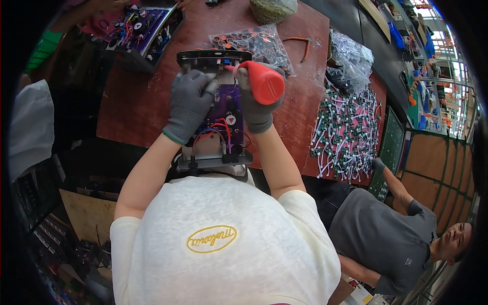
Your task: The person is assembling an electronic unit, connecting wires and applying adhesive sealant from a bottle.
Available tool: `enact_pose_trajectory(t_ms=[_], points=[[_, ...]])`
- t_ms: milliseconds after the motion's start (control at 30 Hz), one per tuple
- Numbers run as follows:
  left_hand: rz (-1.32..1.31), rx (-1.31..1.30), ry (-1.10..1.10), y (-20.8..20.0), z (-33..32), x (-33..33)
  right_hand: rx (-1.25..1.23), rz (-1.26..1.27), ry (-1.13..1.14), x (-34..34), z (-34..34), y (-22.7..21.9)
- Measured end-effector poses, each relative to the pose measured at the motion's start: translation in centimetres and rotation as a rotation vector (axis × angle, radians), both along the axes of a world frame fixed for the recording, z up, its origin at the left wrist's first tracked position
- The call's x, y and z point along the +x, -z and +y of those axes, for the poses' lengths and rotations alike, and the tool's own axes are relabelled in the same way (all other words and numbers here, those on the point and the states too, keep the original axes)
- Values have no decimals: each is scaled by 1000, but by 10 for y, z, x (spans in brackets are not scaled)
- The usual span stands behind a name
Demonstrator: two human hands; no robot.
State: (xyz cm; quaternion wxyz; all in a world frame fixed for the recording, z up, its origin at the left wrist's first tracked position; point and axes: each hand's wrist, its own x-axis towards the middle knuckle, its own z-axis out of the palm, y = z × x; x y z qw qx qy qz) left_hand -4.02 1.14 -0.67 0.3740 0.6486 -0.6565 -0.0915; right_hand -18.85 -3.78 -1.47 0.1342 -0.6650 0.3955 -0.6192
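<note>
My right hand [258, 115], in a grey glove, is wrapped round a red squeeze bottle [267, 85]. The bottle lies tilted, its thin nozzle pointing left at small connectors behind the black end panel [213, 55] of an open metal device. Inside the device sits a purple circuit board [221, 108] with red and black wires. My left hand [192, 96], gloved too, is closed at the device's left side near that panel. Its fingers are curled, and whatever they grip is hidden. The near end plate [218, 161] of the device is close to my body.
Beyond the device lie a clear bag of small orange and black parts [254, 43], red-handled pliers [305, 47] and a bag of green granules [273, 10]. Many white-wired small boards [345, 132] cover the right side. A similar device [140, 38] and a person's arm are far left; a co-worker [386, 239] is at right.
</note>
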Motion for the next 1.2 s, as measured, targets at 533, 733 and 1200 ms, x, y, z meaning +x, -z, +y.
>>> enact_pose_trajectory(t_ms=[533, 733, 1200], points=[[0, -2, 10, -1, 1, 2, -40, 0, 9, 5, -2, 8], [-14, -1, 3, 0, 1, 1, -94, 0, 28, 7, -3, 8], [-14, -13, 4, 0, 1, 1, -146, 56, 46, 6, -1, 5]])
